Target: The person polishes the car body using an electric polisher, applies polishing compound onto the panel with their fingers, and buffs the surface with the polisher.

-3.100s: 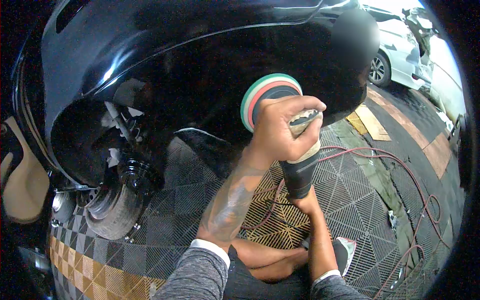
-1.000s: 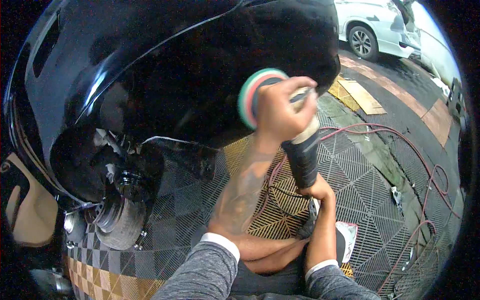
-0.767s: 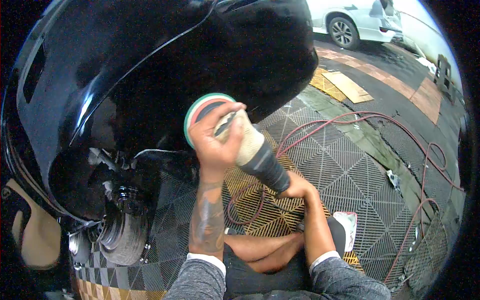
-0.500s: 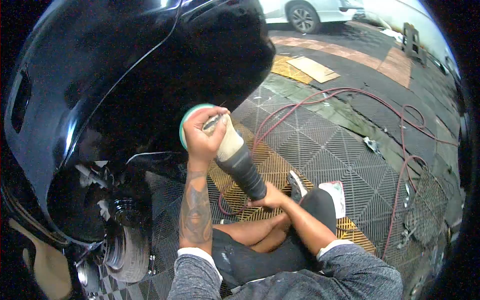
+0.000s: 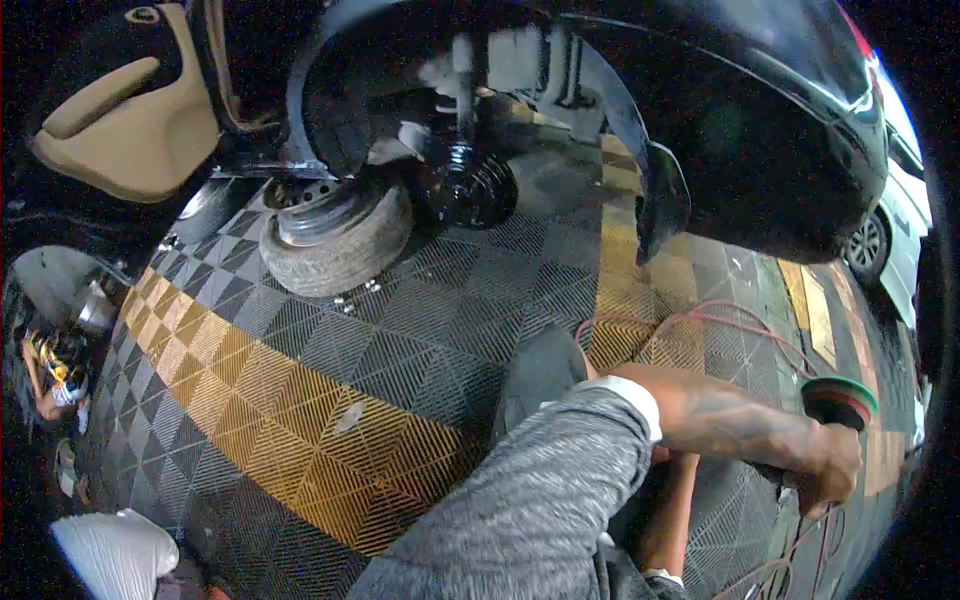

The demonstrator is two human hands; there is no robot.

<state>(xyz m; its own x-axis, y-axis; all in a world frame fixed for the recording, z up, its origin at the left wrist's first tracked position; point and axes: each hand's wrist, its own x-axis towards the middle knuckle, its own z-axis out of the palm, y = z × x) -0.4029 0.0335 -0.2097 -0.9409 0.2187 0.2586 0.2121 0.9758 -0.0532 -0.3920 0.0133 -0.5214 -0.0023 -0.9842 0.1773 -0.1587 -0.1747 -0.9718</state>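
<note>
At the right side, my left hand (image 5: 830, 468) is wrapped round the head of a polisher. The polisher's round green and red pad (image 5: 856, 400) sticks up above the fingers, apart from the black car's body (image 5: 740, 110). My tattooed left forearm stretches across to the right and hides most of the tool's body. Beneath it, my right forearm shows at the bottom, but the right hand is hidden behind the left arm.
A loose tyre (image 5: 340, 245) lies under the open wheel arch. Red hose (image 5: 720, 312) runs over the grid floor (image 5: 350, 450). An open door with a tan panel (image 5: 150, 140) is upper left. A person in white (image 5: 115, 555) is lower left, another person (image 5: 65, 380) far left.
The view has swung left, towards the wheel arch and tyre. The polisher, held in my left hand, now appears at the far right, away from the car panel. My right hand has become hidden.
</note>
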